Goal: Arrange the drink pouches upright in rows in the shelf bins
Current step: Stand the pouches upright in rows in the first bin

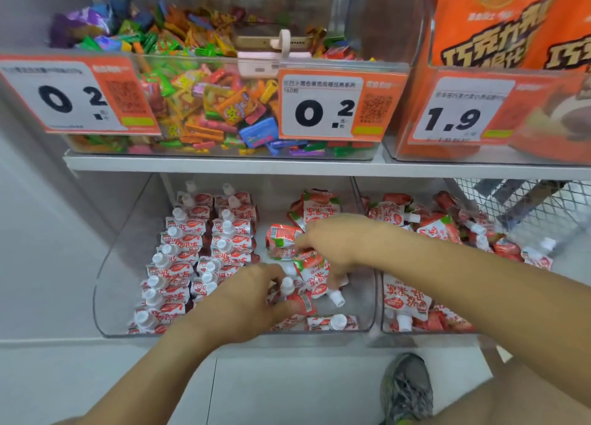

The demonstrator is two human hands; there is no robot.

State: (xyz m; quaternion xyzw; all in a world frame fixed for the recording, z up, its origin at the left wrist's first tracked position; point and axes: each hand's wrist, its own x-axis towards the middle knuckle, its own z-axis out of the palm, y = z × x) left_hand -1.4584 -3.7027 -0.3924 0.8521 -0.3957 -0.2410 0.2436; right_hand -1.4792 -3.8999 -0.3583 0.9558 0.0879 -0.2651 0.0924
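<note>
- Left hand (252, 296), at 6 o'clock in the bin (105, 284), pinches a pouch (299, 300).
- Right hand (332, 242), at 1 o'clock from it, grips another pouch (315, 272).

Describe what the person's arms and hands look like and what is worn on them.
Both forearms are bare right up to the frame edge, with no sleeve showing. The left hand and right hand wear no gloves, and no rings, watch or bands are visible. Lower down, a grey sneaker shows.

I'm seeing red-and-white capped pouches (198, 248) standing in two rows at the clear bin's (105, 274) left, others (297, 232) lying jumbled beside.
</note>
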